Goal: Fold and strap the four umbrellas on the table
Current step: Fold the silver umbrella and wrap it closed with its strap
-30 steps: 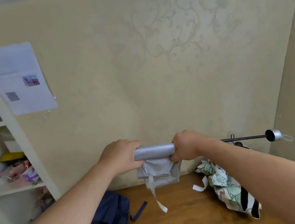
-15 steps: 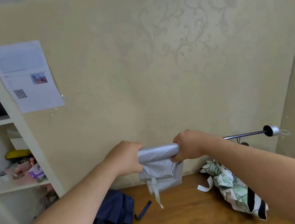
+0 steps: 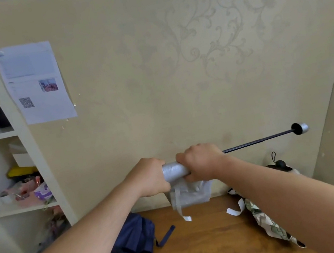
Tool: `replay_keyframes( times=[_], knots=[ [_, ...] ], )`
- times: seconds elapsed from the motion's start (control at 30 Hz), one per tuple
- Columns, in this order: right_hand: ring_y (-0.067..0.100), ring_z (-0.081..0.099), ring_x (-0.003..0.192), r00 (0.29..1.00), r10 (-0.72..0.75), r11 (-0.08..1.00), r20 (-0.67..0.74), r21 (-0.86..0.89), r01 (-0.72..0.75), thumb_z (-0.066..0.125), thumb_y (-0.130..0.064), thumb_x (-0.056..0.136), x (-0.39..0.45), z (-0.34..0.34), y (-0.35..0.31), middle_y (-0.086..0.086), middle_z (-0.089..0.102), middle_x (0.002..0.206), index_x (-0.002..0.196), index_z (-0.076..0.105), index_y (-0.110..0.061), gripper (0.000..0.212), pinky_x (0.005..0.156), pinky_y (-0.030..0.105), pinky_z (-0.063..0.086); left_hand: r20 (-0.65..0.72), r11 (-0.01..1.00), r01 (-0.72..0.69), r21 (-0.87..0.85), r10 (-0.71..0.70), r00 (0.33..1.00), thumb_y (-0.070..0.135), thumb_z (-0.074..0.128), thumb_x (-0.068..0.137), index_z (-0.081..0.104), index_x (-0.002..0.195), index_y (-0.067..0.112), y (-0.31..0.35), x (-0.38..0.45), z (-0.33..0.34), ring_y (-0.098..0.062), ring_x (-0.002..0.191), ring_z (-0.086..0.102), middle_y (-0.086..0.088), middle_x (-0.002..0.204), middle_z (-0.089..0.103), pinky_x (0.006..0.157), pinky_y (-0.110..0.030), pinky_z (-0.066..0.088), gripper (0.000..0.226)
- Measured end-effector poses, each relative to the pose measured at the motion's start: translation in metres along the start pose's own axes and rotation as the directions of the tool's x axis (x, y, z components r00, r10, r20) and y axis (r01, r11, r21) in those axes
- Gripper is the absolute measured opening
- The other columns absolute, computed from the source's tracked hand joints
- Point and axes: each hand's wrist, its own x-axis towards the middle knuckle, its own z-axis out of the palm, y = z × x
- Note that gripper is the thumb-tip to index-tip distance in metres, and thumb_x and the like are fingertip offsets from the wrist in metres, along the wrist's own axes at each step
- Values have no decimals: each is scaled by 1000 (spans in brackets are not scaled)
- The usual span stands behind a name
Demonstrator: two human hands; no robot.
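I hold a silver umbrella (image 3: 174, 171) level above the table, in front of the wall. My left hand (image 3: 149, 176) grips its left end and my right hand (image 3: 201, 161) grips it close beside. Loose silver canopy and a strap hang below my hands. Its dark shaft sticks out to the right and ends in a silver cap (image 3: 300, 128). A navy umbrella (image 3: 134, 239) lies loosely folded on the wooden table (image 3: 204, 248) at the left, its strap undone. A floral umbrella (image 3: 268, 223) lies at the right, partly under my right forearm. A black umbrella's handle (image 3: 279, 165) shows behind it.
A white shelf unit (image 3: 4, 175) with cluttered items stands at the left. A printed sheet (image 3: 33, 82) is taped to the wall. A side wall closes in at the right, near the shaft's cap.
My hands have come closer together on the silver umbrella, leaving less of the bundle showing between them. The shaft now tilts up to the right. The view has shifted.
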Motion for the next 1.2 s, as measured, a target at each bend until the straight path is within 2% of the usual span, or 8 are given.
replay_keyframes(
  times=[0.37,0.53,0.63,0.7,0.77,0.87,0.97,1.2],
  knots=[
    [32,67,93,986,121,993,-112,10,-120,60,-45,87,-17,16,15,-1,66,103,107,58,-24,29,65,32,42,199,993,28,-118,-4,980,37,75,64,60,96,10,-20,-1,-10,-14,56,55,0,74,63,55,-30,40,44],
    [30,63,84,988,153,988,-39,19,-152,56,-47,90,-18,16,9,0,66,100,107,58,-25,28,64,33,43,262,997,16,-77,5,965,45,80,66,58,96,16,-25,1,-12,-14,60,51,3,76,58,58,-32,38,47],
    [28,57,78,985,167,986,51,5,-168,56,-43,88,-14,14,3,2,65,95,101,62,-25,23,66,33,46,199,977,-70,202,29,980,57,81,75,61,106,23,-22,5,-15,-14,81,58,4,98,64,68,-31,46,50],
    [27,59,79,974,192,980,119,22,-196,56,-40,86,-8,13,-5,2,63,92,97,64,-24,21,67,34,48,205,914,-136,383,59,977,70,79,71,53,139,39,-15,8,-19,-21,114,55,3,129,57,92,-38,50,79],
    [25,61,81,960,202,971,192,86,-221,56,-41,85,-1,12,-13,0,61,88,91,63,-22,21,71,36,53,221,926,-193,323,124,967,76,77,69,31,159,46,2,10,-24,-27,138,42,3,151,46,110,-45,42,106],
    [25,61,81,941,189,943,280,215,-253,58,-50,87,5,10,-18,-1,55,79,79,52,-20,32,75,39,57,110,937,-293,192,276,955,66,78,75,63,122,39,20,11,-19,-24,112,61,6,118,66,88,-40,54,56],
    [24,63,78,916,173,916,361,284,-285,61,-37,84,5,8,-18,3,63,82,81,59,-16,20,69,36,54,129,941,-277,196,255,958,53,73,80,64,88,29,15,9,-7,-19,78,65,7,82,66,68,-38,55,26],
    [21,60,68,909,101,860,405,424,-285,75,-33,74,-6,14,-8,9,74,89,90,70,-12,27,59,32,45,37,878,-226,423,232,972,51,63,82,51,86,35,-18,2,10,-13,69,57,9,79,58,57,-29,42,21]
  ],
)
